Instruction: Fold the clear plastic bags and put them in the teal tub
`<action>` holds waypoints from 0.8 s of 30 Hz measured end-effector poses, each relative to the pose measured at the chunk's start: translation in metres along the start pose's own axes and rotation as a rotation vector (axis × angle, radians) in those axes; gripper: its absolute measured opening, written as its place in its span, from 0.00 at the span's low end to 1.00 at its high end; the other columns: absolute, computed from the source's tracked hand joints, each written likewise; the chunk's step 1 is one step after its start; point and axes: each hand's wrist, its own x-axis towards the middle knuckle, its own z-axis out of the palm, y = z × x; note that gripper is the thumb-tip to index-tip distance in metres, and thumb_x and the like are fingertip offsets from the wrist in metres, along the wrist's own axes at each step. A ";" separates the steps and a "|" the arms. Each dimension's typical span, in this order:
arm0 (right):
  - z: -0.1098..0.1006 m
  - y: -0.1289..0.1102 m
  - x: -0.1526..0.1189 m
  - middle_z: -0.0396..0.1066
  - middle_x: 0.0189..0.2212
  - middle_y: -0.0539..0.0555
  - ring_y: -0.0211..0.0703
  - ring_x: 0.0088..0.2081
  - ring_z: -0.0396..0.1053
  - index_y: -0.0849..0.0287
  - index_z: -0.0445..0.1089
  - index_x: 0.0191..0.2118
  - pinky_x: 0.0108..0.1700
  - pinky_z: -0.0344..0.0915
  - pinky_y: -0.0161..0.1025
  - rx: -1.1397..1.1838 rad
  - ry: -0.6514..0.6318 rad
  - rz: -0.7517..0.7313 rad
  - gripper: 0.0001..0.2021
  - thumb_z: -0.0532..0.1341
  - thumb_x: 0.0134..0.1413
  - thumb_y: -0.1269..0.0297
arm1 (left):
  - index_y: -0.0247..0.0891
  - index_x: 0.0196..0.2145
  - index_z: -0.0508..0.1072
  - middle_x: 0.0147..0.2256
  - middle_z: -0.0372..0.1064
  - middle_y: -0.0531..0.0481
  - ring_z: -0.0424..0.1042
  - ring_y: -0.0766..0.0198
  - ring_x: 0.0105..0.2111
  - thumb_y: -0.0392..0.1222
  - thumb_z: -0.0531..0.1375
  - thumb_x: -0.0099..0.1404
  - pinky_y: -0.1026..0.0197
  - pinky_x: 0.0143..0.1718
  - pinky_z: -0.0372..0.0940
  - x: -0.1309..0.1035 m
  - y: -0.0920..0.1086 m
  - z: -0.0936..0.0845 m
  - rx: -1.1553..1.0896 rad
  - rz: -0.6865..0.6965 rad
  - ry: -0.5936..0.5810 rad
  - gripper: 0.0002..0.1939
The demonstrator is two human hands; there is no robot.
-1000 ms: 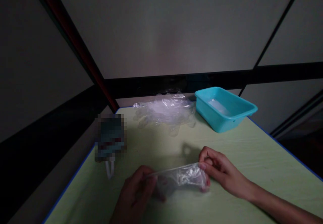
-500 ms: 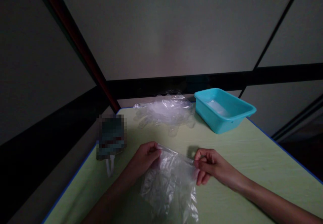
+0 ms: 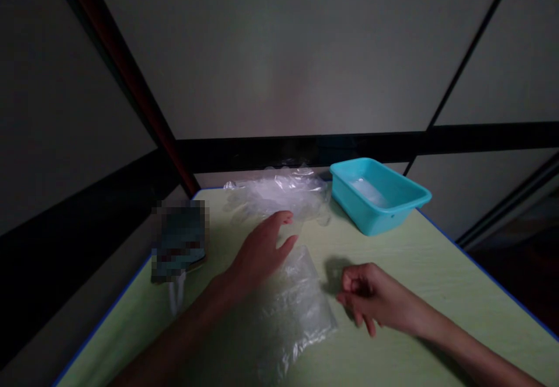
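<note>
On the surface (image 3: 437,276) we see a plastic heap (image 3: 279,192) behind, a pixelated object (image 3: 181,241) leftward, clear film (image 3: 308,299) partly hidden by the parted left grip (image 3: 262,251) and beside the curled right grip (image 3: 375,297), whose closure we cannot tell, and a turquoise basin (image 3: 358,215) containing something pale (image 3: 368,192).

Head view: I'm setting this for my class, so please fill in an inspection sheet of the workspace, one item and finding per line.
Surface: pale green table.
Job's things: clear plastic piece, lying on the table; crumpled clear plastic pile behind it.
Clutter: turquoise basin, back right; pixelated item, left.
Hands: left hand open; right hand loosely curled, nothing visible in it.
Cables: nothing seen.
Surroundings: grey panels; dim light.
</note>
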 end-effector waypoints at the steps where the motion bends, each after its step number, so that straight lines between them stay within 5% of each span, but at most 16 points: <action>1: -0.004 -0.002 -0.001 0.64 0.16 0.48 0.34 0.16 0.64 0.59 0.57 0.24 0.17 0.59 0.30 -0.116 0.120 -0.084 0.11 0.54 0.53 0.60 | 0.35 0.41 0.66 0.45 0.65 0.44 0.63 0.52 0.48 0.36 0.54 0.56 0.49 0.52 0.53 -0.011 0.000 -0.007 0.028 0.002 0.006 0.13; 3: -0.010 -0.005 0.000 0.69 0.24 0.52 0.38 0.25 0.68 0.61 0.63 0.29 0.26 0.66 0.36 -0.362 0.276 -0.266 0.09 0.53 0.55 0.62 | 0.36 0.43 0.66 0.45 0.66 0.46 0.65 0.52 0.47 0.38 0.52 0.60 0.50 0.51 0.56 -0.037 -0.004 -0.018 0.175 -0.006 -0.014 0.13; 5: -0.013 -0.006 0.003 0.70 0.38 0.59 0.45 0.39 0.69 0.63 0.64 0.42 0.40 0.67 0.43 -0.563 0.286 -0.419 0.12 0.53 0.57 0.61 | 0.37 0.45 0.65 0.44 0.68 0.47 0.68 0.55 0.44 0.40 0.52 0.61 0.52 0.47 0.62 -0.066 -0.014 -0.025 0.328 0.000 0.009 0.14; 9: -0.007 -0.004 0.014 0.49 0.59 0.65 0.51 0.58 0.49 0.66 0.45 0.61 0.57 0.51 0.51 -0.819 0.147 -0.558 0.32 0.53 0.56 0.52 | 0.41 0.49 0.63 0.45 0.69 0.48 0.70 0.55 0.44 0.41 0.52 0.62 0.53 0.42 0.67 -0.108 -0.038 -0.024 0.527 0.058 0.065 0.17; 14: 0.006 -0.003 0.028 0.36 0.61 0.66 0.52 0.62 0.35 0.68 0.35 0.63 0.60 0.39 0.54 -0.945 0.032 -0.514 0.39 0.49 0.55 0.46 | 0.41 0.52 0.60 0.48 0.67 0.48 0.64 0.51 0.50 0.40 0.53 0.60 0.51 0.44 0.66 -0.123 -0.047 -0.016 0.648 0.190 0.126 0.21; 24: 0.012 0.000 0.035 0.32 0.61 0.66 0.52 0.62 0.31 0.67 0.33 0.63 0.60 0.35 0.54 -0.991 0.002 -0.501 0.40 0.48 0.54 0.44 | 0.39 0.53 0.57 0.46 0.69 0.48 0.67 0.55 0.47 0.40 0.52 0.60 0.51 0.52 0.58 -0.121 -0.040 -0.017 0.678 0.281 0.099 0.23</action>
